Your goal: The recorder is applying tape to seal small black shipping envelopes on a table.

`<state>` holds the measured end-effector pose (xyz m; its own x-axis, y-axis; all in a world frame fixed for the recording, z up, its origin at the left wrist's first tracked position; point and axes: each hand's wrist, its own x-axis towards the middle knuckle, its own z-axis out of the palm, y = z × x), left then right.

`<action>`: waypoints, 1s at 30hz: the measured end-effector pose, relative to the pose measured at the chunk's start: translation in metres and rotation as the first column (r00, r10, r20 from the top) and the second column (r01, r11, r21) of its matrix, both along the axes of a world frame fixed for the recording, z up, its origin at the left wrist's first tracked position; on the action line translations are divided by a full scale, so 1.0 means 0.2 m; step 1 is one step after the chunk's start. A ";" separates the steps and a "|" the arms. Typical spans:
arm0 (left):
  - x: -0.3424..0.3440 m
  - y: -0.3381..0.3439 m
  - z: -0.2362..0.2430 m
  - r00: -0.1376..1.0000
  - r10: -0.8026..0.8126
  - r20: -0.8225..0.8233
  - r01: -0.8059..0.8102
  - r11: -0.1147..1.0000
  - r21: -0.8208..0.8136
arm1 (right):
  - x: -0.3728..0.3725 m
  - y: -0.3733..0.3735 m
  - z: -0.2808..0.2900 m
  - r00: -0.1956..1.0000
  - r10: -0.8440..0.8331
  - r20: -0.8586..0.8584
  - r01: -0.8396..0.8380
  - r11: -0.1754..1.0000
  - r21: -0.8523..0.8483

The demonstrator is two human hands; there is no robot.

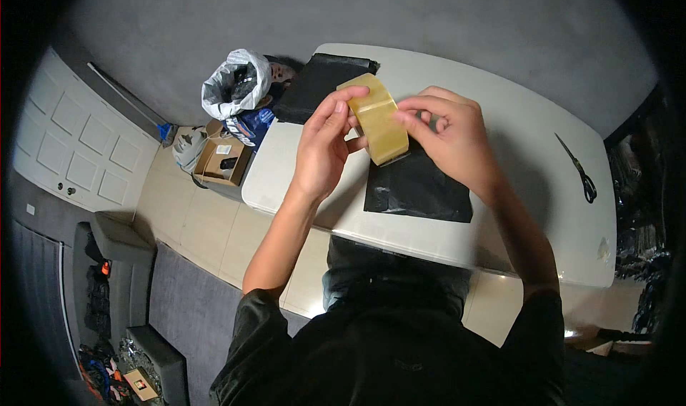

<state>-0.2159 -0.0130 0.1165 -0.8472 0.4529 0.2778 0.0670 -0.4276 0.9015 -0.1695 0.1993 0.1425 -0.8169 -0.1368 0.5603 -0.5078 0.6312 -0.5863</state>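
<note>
A wide roll of clear yellowish packing tape (386, 131) is held up above the white table (525, 177). My left hand (326, 138) grips it from the left, with fingers around its side and one finger across its upper edge. At the roll's right side, the thumb and forefinger of my right hand (449, 127) pinch together at the tape; whether a loose end lies between them is too small to see. Beneath the hands lies a flat black wrapped package (421, 192), partly hidden by the tape and my right hand. A second black package (314, 84) is behind my left hand.
Black-handled scissors (586, 184) lie toward the table's right end. Left of the table stand a white plastic bag (230, 95) with dark contents and an open cardboard box (214, 164). A grey sofa (128, 277) is farther left, near a white door (89, 134).
</note>
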 end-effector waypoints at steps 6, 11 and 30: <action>-0.01 -0.03 0.00 0.999 0.015 0.052 -0.018 0.998 0.056 | 0.00 0.04 0.00 0.941 -0.158 -0.300 0.163 0.987 -0.008; -0.02 -0.06 0.02 0.995 0.004 0.097 -0.017 0.991 0.134 | -0.07 0.49 -0.14 0.810 -0.442 -0.385 0.533 0.829 0.171; 0.15 0.19 -0.20 0.934 0.108 0.341 -0.289 0.791 0.540 | 0.19 0.00 -0.15 1.000 -0.023 0.016 0.025 0.993 -0.117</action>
<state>-0.1866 0.0246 0.0757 -0.9805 0.0990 0.1695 -0.0044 -0.8742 0.4855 -0.1315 0.1997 0.1118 -0.8274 -0.0515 0.5593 -0.4843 0.5697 -0.6640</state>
